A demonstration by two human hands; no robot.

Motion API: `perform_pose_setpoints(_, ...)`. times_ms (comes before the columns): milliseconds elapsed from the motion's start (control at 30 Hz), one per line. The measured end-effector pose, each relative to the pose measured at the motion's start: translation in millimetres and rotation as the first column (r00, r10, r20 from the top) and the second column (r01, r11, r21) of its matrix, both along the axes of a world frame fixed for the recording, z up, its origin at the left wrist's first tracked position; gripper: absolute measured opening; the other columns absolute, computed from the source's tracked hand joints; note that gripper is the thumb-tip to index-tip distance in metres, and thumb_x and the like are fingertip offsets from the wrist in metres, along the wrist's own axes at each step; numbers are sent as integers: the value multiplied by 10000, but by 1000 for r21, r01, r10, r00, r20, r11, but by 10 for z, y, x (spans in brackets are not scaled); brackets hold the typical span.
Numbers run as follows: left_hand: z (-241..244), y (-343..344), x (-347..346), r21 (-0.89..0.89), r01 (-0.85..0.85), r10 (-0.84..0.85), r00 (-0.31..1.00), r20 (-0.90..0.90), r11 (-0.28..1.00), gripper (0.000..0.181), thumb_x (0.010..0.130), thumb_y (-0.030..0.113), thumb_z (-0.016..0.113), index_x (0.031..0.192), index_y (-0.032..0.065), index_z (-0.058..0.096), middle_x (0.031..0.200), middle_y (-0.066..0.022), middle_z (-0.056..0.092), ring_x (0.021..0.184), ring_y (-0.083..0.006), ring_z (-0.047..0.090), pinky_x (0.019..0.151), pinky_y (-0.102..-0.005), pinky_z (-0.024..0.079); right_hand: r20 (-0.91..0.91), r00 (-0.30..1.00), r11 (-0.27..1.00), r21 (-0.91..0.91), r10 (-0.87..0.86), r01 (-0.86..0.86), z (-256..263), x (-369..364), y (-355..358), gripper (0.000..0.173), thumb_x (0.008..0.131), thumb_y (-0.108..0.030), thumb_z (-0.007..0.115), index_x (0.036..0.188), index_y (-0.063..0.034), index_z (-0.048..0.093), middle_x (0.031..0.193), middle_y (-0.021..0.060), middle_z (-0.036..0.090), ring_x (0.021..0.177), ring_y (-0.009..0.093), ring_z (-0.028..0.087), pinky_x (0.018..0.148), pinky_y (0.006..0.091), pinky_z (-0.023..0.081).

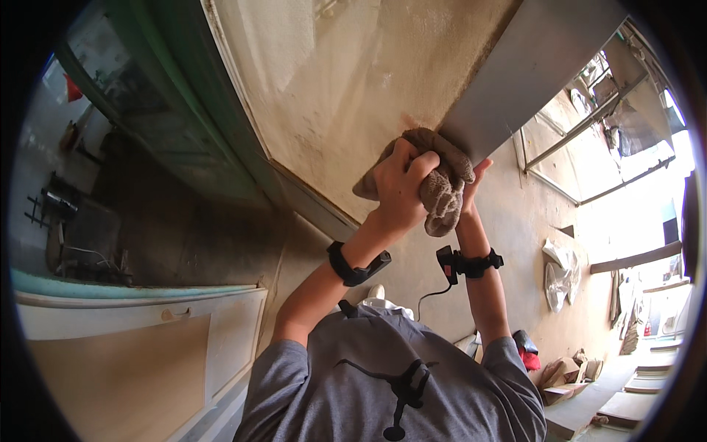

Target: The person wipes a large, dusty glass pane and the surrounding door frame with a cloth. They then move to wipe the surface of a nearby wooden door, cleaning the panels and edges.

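My left hand [399, 185] grips a bunched brown-grey cloth [442, 190], its fingers bent over the folds. The cloth lies against the near end of a long, smooth grey board [530, 66] that runs away to the upper right. Beyond the cloth, my right hand [478, 179] is at the board's near right edge; its fingertips point up, and its palm and most fingers are hidden behind the cloth and board. Whether it also holds the cloth cannot be seen. Black straps with small devices circle both wrists.
A worn, stained tan surface [331, 94] lies left of the board. A green frame [188, 105] and a white door-like panel [116, 342] stand at left. On the right are a metal frame [585, 124], a clear plastic bag [560, 276] and crumpled cardboard [563, 375] on the floor.
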State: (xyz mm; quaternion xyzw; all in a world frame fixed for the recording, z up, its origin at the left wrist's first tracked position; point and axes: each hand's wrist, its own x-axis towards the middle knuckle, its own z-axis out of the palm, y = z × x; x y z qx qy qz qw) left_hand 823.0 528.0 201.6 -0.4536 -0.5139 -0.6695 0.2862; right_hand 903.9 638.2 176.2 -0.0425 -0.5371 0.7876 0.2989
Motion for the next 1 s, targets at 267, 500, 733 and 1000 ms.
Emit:
perform_pose_setpoints(267, -816, -6, 49, -82, 65, -56, 992, 111, 995, 323, 707, 117, 725, 941, 137, 503, 814, -91, 504, 674, -276, 565, 542, -356, 464, -60, 992, 991, 69, -107, 111, -12, -67, 59, 850, 853, -755, 282, 1378, -93, 375, 1331, 37, 459, 1213, 190, 430, 1036, 372, 351)
perform_pose_setpoints(500, -1212, -150, 99, -264, 138, -85, 975, 205, 955, 533, 609, 132, 818, 998, 119, 454, 862, -116, 494, 710, -313, 587, 592, -380, 489, -5, 1000, 992, 128, -15, 15, 19, -45, 147, 850, 854, -750, 293, 1388, -92, 367, 1333, 34, 458, 1210, 184, 433, 1023, 356, 358)
perform_pose_setpoints(733, 392, -90, -87, 29, 41, -39, 997, -64, 999, 479, 631, 212, 797, 1007, 88, 527, 852, -134, 523, 710, -324, 589, 572, -396, 488, 42, 982, 982, 29, 183, -184, 97, -30, -76, 1041, 782, -834, 214, 1403, -4, 311, 1366, 141, 421, 1247, 246, 410, 1040, 370, 338)
perform_pose_setpoints(1000, -483, -71, -2, -48, 212, -198, 958, 207, 976, 207, 721, 117, 709, 827, 67, 538, 889, -84, 523, 747, -199, 569, 639, -325, 487, 84, 996, 998, 55, -43, 38, 248, -43, -212, 937, 803, -817, 266, 1292, -44, 467, 1134, 79, 570, 1019, 164, 526, 865, 308, 441)
